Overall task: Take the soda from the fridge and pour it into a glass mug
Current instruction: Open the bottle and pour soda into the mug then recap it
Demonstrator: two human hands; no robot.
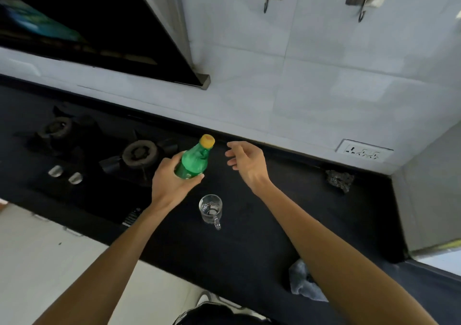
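A green soda bottle (195, 157) with a yellow cap is held above the black counter (287, 212), tilted to the upper right. My left hand (172, 177) grips its lower body, cap still on. My right hand (245, 162) hovers just right of the cap, fingers relaxed and holding nothing. A clear glass mug (210, 207) stands upright on the counter below the bottle, its handle toward me; it looks empty.
A black gas stove with two burners (139, 154) and two silver knobs (66, 174) lies to the left. A dark crumpled object (340, 179) sits at the back right, a grey cloth (303, 282) near the front edge. A wall socket (364, 150) is on the tiled wall.
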